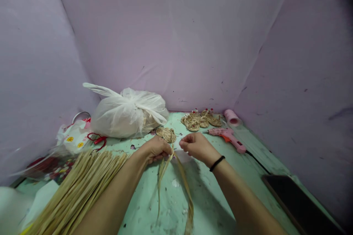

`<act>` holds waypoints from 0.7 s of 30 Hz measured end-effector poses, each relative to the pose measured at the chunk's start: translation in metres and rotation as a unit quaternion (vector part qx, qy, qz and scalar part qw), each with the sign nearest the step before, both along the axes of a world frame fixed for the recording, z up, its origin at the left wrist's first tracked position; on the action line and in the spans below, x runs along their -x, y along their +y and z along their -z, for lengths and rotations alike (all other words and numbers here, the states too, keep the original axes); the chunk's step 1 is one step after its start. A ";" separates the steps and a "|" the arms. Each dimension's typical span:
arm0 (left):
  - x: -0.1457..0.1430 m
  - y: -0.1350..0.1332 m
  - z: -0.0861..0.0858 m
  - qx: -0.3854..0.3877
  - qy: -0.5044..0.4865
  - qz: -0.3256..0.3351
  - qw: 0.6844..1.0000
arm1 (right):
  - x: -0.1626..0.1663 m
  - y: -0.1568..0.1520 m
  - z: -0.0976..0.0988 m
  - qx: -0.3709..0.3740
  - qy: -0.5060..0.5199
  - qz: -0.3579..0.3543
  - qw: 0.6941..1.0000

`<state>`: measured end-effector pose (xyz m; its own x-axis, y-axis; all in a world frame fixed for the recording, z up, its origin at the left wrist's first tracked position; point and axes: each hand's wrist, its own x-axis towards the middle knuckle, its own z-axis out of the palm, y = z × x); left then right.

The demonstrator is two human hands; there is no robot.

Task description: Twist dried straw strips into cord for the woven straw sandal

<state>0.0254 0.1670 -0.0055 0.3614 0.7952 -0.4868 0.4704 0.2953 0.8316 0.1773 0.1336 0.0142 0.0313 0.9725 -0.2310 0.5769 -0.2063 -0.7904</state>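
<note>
My left hand (157, 149) is closed, with thumb and fingers pinching pale straw strips (182, 178) whose loose ends hang down over the table. Just beyond those fingers lies a coiled, braided straw piece (166, 134); whether the strips join it is unclear. To the right, my right hand (197, 147) hovers with fingertips pressed together, a short gap from the strips. Anything between its fingers is too small to make out. A dark band (217, 163) circles the right wrist.
A bundle of straw (74, 191) lies at left, before a tied white plastic bag (128, 115). Several braided straw pieces (193, 121) sit at the back, near a pink thread spool (232, 117). A pink glue gun (227, 137) and a dark phone-like slab (298, 202) are at right.
</note>
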 end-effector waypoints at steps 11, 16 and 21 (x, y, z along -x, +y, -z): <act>0.003 0.004 0.006 -0.017 0.004 0.034 0.999 | 0.019 0.000 0.020 0.145 0.249 0.007 0.958; -0.002 -0.001 -0.010 -0.055 0.052 0.036 0.996 | 0.016 0.003 0.027 0.120 0.253 0.001 0.960; -0.006 -0.006 -0.017 -0.093 0.103 0.032 0.990 | 0.015 0.005 0.035 0.111 0.242 0.006 0.964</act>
<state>0.0319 0.1605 0.0119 0.3219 0.8571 -0.4021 0.6489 0.1096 0.7530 0.1622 0.1385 -0.0204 -0.1209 0.8975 -0.4241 0.1483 -0.4061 -0.9017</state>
